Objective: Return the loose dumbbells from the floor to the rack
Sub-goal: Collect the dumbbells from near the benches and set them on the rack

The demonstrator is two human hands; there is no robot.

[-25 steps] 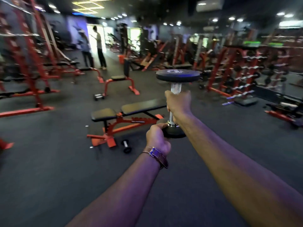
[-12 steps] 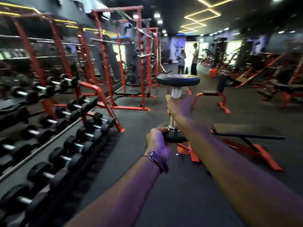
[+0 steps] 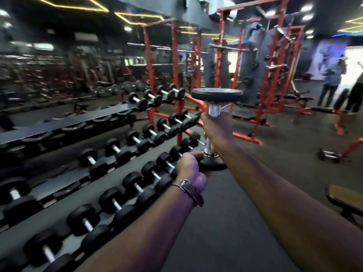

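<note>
Both arms are out front with the dumbbell (image 3: pixel 215 130) held upright in mid-air, one black head on top and one below. The right hand (image 3: pixel 217 127) is wrapped tight around the chrome handle, and the left hand (image 3: pixel 191 170), a watch (image 3: pixel 193 190) on its wrist, cups the lower head from underneath. On the left runs the tiered dumbbell rack (image 3: pixel 82 122), rows of black dumbbells filling it. Far right, another loose dumbbell (image 3: pixel 329 154) lies on the floor.
</note>
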